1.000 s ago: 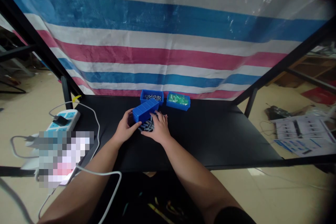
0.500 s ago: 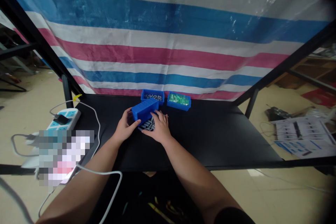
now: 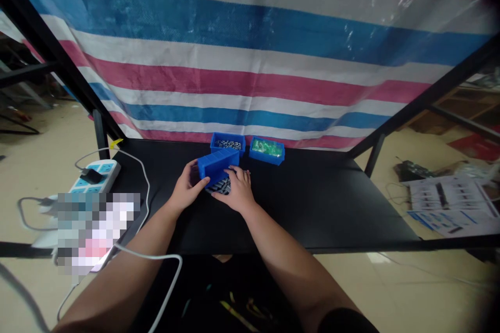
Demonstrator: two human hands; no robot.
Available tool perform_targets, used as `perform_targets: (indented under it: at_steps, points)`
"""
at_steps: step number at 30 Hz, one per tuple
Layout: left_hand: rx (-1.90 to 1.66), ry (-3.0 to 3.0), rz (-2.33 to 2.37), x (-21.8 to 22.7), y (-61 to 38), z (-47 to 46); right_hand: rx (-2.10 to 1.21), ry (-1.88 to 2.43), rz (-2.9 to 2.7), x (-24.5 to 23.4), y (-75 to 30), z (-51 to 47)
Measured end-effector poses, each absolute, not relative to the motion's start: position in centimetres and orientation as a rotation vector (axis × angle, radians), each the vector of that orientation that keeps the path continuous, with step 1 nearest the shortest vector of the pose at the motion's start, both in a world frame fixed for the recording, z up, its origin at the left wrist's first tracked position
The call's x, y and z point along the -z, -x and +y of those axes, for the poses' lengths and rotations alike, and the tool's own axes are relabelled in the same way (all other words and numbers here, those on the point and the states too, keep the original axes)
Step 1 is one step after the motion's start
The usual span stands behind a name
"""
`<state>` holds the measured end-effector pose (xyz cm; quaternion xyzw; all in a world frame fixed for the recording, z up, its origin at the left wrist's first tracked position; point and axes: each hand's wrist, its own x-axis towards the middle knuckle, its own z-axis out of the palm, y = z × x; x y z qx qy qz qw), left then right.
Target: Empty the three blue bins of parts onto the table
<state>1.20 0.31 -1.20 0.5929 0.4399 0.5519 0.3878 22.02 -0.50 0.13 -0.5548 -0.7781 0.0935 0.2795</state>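
Note:
Both of my hands hold a blue ribbed plastic parts bin (image 3: 217, 167), which lies tilted on the black table. My left hand (image 3: 188, 186) grips its left end. My right hand (image 3: 238, 190) rests over its right end, with fingers on the rim. Under the bin and against my right hand lies a heap of dark grey cylindrical parts (image 3: 221, 186), partly hidden. Beyond it stand a blue bin of small metal parts (image 3: 227, 142) and a blue bin of green items (image 3: 266, 149).
The black table (image 3: 312, 203) has a black metal frame. A striped tarp (image 3: 250, 83) hangs behind it. A blue-and-white power strip (image 3: 96, 177) and a white cable (image 3: 146, 203) lie at the left. Printed sheets (image 3: 449, 203) lie on the floor at the right.
The blue bin in my hands has turned slightly, its right end swinging nearer to me, and it now covers more of the dark parts. My hands have barely moved.

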Motion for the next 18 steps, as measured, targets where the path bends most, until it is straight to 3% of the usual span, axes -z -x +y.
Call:
perform_targets:
  at_steps: [18]
  points:
    - [-1.457,-1.437,1.113,1.27,-1.24,0.50,-0.240,1.487,-2.102,0.02,-22.10,-0.43]
